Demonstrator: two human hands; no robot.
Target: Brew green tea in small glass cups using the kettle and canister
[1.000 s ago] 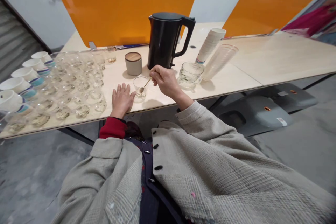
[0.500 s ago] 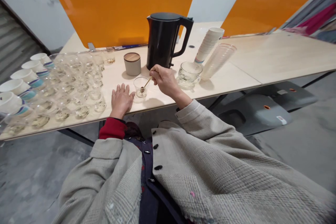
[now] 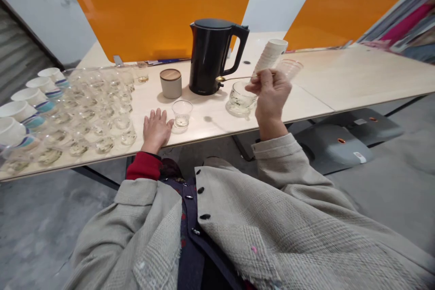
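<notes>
Leftward, clear plastic cups point(image 3: 86, 111) holding pale liquid point(image 3: 105, 145), left grip point(image 3: 157, 130) released flat on pale wooden bench point(image 3: 312, 99), small clear plastic cup point(image 3: 182, 112), slim gold metal spoon point(image 3: 239, 78) level above bench, scoop end point(image 3: 220, 79) pointing left, clear ribbed glass cup point(image 3: 234, 94) with dark flecks point(image 3: 240, 101), right grip point(image 3: 272, 93) pinching spoon.

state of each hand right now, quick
Left hand: open, palm down on the table, beside a clear cup.
Right hand: closed, holding a gold spoon.
</notes>
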